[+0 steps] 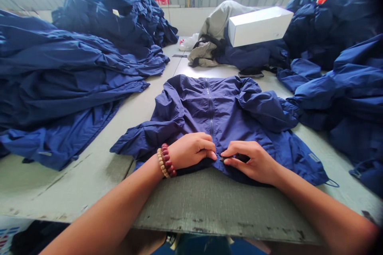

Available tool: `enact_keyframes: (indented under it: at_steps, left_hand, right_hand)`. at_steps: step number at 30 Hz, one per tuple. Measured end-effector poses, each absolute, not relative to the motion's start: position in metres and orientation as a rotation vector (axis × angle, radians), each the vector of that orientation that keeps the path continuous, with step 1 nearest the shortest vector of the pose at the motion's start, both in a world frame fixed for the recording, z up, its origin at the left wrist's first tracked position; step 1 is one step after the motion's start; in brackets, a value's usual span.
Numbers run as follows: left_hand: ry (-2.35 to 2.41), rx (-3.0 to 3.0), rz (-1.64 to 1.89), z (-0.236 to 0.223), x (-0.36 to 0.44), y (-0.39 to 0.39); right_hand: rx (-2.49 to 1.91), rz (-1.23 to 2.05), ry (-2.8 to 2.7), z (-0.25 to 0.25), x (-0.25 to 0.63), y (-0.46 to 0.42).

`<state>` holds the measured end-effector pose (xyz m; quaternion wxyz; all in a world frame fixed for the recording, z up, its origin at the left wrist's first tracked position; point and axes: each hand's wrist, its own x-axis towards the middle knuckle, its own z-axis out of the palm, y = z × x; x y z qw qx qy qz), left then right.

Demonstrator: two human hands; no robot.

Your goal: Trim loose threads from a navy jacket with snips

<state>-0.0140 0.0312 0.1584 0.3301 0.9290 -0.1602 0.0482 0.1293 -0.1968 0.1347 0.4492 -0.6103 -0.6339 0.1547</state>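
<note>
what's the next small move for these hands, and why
I'd probably steady the jacket with the left hand before moving the small dark tool in the right hand: the tool's tip is at the lower edge, close to the left fingertips, and the cloth lies loose and wrinkled.

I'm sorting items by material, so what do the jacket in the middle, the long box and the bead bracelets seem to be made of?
Jacket: probably thin synthetic, slightly shiny; crisp little creases catch the light.
Box: likely cardboard, smooth and white, with flat panels and straight edges.
Bracelets: perhaps wood or seed, dark red and tan; the rounded beads could also be plastic.
</note>
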Motion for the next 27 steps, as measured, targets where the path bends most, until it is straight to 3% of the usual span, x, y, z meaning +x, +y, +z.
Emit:
enact_keyframes:
  at_steps: [27]
  left_hand:
    - [-0.378,2.415,0.105,0.1598,-0.0169,0.0346]
  right_hand:
    - [-1.448,0.308,-1.473,0.1409,0.1273,-0.1998]
